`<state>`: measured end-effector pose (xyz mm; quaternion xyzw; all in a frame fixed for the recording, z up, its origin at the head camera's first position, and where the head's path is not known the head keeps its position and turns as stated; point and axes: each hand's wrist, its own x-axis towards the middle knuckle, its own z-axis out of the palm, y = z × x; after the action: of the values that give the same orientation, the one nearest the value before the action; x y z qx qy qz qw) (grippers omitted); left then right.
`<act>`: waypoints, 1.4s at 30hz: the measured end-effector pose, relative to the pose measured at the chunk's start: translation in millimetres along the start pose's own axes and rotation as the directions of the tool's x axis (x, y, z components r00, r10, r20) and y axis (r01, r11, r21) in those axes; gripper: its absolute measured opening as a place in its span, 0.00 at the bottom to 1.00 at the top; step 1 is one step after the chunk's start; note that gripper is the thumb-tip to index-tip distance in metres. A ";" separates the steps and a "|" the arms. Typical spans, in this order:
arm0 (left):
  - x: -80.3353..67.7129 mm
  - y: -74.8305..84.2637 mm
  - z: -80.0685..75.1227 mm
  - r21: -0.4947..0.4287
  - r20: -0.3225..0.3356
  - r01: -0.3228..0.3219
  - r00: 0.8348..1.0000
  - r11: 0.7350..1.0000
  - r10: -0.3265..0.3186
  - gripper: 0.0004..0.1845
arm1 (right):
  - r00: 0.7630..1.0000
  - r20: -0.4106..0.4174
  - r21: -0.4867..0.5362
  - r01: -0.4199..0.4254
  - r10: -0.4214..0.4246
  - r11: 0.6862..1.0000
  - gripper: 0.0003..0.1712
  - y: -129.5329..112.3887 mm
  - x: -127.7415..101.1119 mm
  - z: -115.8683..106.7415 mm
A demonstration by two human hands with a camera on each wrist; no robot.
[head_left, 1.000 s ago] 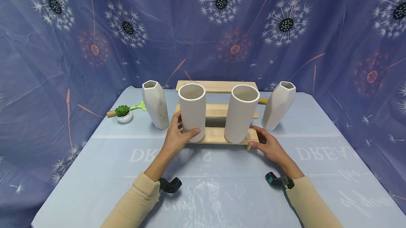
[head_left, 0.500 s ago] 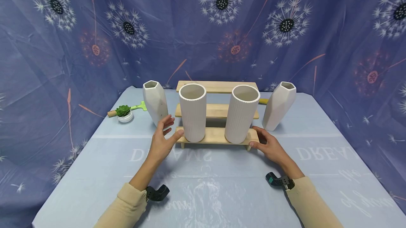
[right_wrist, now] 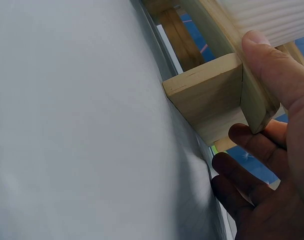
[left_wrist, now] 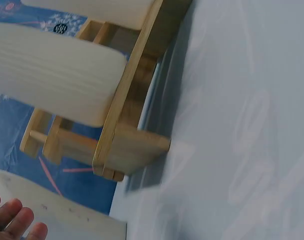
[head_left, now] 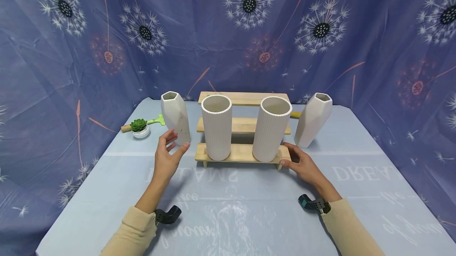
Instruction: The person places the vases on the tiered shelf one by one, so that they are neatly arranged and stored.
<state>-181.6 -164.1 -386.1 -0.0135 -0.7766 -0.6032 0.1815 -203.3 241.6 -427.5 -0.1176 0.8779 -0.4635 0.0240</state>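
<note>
A three-tier wooden stand [head_left: 242, 152] sits mid-table. Two white ribbed cylindrical vases, a left one [head_left: 218, 133] and a right one [head_left: 270, 133], stand on its lowest step. My right hand [head_left: 304, 167] holds that step's right end, thumb on the top and a fingertip at the end's underside [right_wrist: 259, 112]. Off the stand's left end, my left hand [head_left: 165, 161] is held with fingers spread and nothing between them. It overlaps the foot of a white faceted vase [head_left: 174, 113] in the head view; the left wrist view shows its fingertips [left_wrist: 22, 217] in front of that vase.
Another white faceted vase [head_left: 313, 121] stands right of the stand, by a yellow object [head_left: 295, 114] partly hidden behind it. At far left are a potted succulent [head_left: 139, 126] and a green tool [head_left: 156, 120] with a wooden handle. A blue dandelion-print cloth [head_left: 199, 30] hangs behind.
My left hand has let go of the left ribbed vase and moved left, off the stand. The vase stays on the step. My right hand has stayed in place.
</note>
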 end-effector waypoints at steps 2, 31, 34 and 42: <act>6.0 -12.0 -3.1 0.010 -0.027 0.006 1.000 1.000 -0.005 0.38 | 1.000 0.000 0.005 0.003 -0.003 1.000 0.40 0.1 -0.3 -0.1; 62.1 -58.4 -11.5 0.118 -0.117 0.101 0.989 0.988 -0.087 0.47 | 1.000 -0.014 0.009 0.009 -0.009 1.000 0.43 40.9 11.9 4.3; 65.4 -59.7 -10.5 0.113 -0.115 0.097 0.990 0.989 -0.084 0.48 | 1.000 -0.012 0.004 0.012 -0.012 1.000 0.43 41.0 12.1 3.7; 74.0 -63.6 -7.4 0.121 -0.082 0.095 0.993 0.988 -0.085 0.50 | 1.000 -0.016 -0.007 0.020 -0.020 1.000 0.43 41.5 13.2 3.4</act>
<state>-264.0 -203.0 -421.8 0.0559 -0.8051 -0.5610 0.1841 -223.3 258.3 -462.5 -0.1227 0.8784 -0.4618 0.0117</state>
